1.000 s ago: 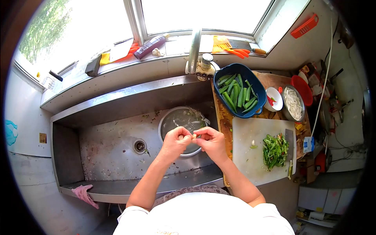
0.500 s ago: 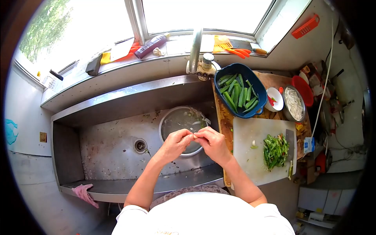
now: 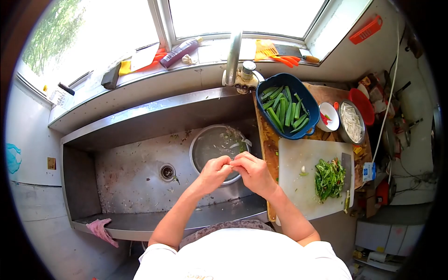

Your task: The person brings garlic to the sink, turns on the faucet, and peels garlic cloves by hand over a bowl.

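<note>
My left hand [image 3: 215, 174] and my right hand [image 3: 254, 173] meet at the fingertips over the near rim of a metal bowl [image 3: 198, 163] in the sink. Both are closed in a pinch. Between them is a small pale piece, mostly hidden by the fingers, that looks like a garlic clove. Watery scraps and bits of peel lie in the bowl. To the right, a white cutting board [image 3: 294, 196] bears a peeled garlic clove [image 3: 303, 168], a heap of chopped green peppers [image 3: 329, 179] and a cleaver [image 3: 346, 168].
A blue basket [image 3: 309, 105] of okra stands behind the board, beside a white bowl [image 3: 333, 126] with red pieces and a metal bowl of pale strips [image 3: 351, 122]. The faucet [image 3: 233, 58] rises over the sink [image 3: 130, 186]. A garlic bulb [image 3: 188, 59] sits on the windowsill.
Both hands stay pinched together over the bowl, with only a slight shift of the fingers. The pale piece shows less between them now.
</note>
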`<act>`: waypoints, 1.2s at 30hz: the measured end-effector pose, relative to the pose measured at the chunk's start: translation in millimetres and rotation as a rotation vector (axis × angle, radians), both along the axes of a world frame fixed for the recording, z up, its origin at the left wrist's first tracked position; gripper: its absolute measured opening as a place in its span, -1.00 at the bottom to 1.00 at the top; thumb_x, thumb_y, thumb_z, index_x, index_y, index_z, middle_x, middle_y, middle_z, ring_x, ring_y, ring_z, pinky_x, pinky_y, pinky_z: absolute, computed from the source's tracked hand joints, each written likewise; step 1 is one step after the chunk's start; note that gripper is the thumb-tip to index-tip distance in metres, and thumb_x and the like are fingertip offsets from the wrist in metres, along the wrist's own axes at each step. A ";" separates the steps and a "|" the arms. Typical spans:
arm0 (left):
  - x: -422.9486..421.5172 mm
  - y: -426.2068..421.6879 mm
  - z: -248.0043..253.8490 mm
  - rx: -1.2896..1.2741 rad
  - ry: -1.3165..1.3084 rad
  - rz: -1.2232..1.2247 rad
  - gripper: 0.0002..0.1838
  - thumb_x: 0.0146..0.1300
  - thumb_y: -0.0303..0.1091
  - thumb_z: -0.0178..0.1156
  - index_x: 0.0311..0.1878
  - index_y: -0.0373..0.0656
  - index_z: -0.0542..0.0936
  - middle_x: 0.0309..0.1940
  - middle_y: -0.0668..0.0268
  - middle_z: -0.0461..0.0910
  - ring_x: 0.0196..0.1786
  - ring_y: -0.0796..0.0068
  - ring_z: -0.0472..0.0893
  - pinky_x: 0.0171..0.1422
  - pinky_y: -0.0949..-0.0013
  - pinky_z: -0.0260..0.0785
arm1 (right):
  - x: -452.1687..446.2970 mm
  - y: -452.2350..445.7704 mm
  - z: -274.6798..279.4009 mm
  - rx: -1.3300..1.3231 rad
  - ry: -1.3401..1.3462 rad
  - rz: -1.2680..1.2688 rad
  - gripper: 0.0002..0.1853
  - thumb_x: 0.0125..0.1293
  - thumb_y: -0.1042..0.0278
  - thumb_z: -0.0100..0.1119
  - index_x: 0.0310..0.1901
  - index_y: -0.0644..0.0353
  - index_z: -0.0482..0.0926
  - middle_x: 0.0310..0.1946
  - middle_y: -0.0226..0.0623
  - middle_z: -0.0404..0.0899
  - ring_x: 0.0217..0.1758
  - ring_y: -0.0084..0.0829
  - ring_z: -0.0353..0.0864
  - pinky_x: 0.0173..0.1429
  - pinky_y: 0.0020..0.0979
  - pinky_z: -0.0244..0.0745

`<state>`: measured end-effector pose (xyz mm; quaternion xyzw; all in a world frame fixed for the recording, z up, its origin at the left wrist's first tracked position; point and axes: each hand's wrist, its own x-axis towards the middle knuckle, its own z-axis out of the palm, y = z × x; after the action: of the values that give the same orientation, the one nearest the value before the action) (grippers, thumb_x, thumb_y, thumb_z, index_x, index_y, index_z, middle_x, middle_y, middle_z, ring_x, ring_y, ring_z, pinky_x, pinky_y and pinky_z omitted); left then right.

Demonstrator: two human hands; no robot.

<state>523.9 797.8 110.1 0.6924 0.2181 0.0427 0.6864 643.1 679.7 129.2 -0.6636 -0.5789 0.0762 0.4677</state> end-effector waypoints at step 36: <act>-5.6 12.9 7.8 0.166 -0.060 0.350 -0.86 0.20 -0.37 0.21 -0.43 -0.20 0.52 -0.63 0.54 0.37 -0.60 0.79 0.30 -0.57 0.62 0.13 | 6.0 -0.2 -4.2 0.005 1.682 -0.023 -0.84 0.29 0.51 0.05 -0.13 0.26 0.56 -0.34 -0.04 0.64 -0.75 -0.63 0.34 -0.68 -0.62 0.16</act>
<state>518.3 810.7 117.9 0.6967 0.3102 0.1998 0.6152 649.0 679.6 125.0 -0.3906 -0.0309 0.5392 0.7455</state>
